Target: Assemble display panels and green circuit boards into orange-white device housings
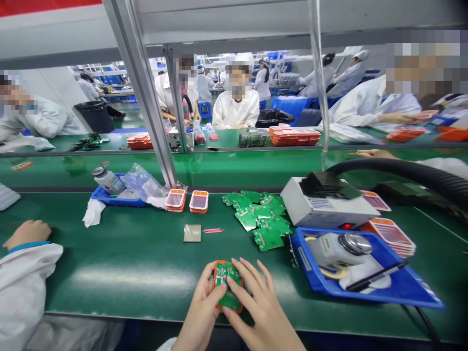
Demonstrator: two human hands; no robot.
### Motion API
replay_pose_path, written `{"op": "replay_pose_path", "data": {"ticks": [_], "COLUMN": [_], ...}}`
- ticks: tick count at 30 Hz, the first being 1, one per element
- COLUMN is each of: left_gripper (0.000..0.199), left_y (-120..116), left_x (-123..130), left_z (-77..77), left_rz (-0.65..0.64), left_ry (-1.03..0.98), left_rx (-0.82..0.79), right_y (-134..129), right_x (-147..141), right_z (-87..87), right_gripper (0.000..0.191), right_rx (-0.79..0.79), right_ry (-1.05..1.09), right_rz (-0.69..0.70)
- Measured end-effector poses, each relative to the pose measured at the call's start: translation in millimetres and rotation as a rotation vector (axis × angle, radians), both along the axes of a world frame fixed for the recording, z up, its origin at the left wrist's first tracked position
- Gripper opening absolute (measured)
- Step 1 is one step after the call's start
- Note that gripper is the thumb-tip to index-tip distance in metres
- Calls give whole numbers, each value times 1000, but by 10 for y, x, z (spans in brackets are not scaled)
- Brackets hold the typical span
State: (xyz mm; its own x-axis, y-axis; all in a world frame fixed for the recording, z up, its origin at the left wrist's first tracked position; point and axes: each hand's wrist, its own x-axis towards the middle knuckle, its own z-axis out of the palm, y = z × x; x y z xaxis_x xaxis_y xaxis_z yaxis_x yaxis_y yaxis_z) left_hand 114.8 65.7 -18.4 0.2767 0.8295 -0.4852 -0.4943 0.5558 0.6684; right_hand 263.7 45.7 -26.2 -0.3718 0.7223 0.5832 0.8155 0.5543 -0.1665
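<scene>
My fingers cover much of the green rectangular circuit board (230, 299), and its underside is out of sight. The orange rim (223, 262) around it shows only in stretches. Both my forearms are cut off at the lower edge, and how my left fingers sit beneath the rim is hidden. The white label on the pale box-shaped device (298, 207) carries print too small to read; so does the label on the white metal-capped bottle (334, 251). I can make out no brand.

The board lies between my hands, close to the near edge of the dark green worktop (139, 273). My left hand (199, 308) is clamped on its left side, thumb over the top face. My right hand (262, 312) has its fingers spread, index fingertip on the board, thumb by the near edge; whether it grips, I cannot tell.
</scene>
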Motion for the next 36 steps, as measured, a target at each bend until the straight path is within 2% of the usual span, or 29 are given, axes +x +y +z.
{"op": "replay_pose_path", "data": {"ticks": [7, 15, 20, 24, 29, 32, 36], "left_gripper": [67, 65, 62, 51, 29, 20, 23], "left_y": [15, 40, 109, 335, 854, 1153, 1345], "left_x": [-12, -4, -6, -40, -84, -92, -118], "left_z": [-21, -7, 94, 323, 555, 563, 431], "left_rz": [2, 3, -10, -72, -167, -225, -261], "left_ry": [-27, -21, -12, -34, -171, -219, -224], "left_rx": [16, 36, 52, 126, 165, 116, 106], "right_y": [-20, 5, 108, 362, 832, 1089, 1270], "right_x": [7, 9, 28, 84, 103, 64, -4], "right_z": [13, 15, 74, 276, 489, 435, 199], "right_gripper": [46, 42, 41, 41, 40, 38, 38], "right_rx": [-63, -108, -110, -33, 58, 72, 124], "right_ry": [15, 21, 88, 206, 341, 404, 463], "right_rz": [-21, -22, 12, 101, 178, 186, 193]}}
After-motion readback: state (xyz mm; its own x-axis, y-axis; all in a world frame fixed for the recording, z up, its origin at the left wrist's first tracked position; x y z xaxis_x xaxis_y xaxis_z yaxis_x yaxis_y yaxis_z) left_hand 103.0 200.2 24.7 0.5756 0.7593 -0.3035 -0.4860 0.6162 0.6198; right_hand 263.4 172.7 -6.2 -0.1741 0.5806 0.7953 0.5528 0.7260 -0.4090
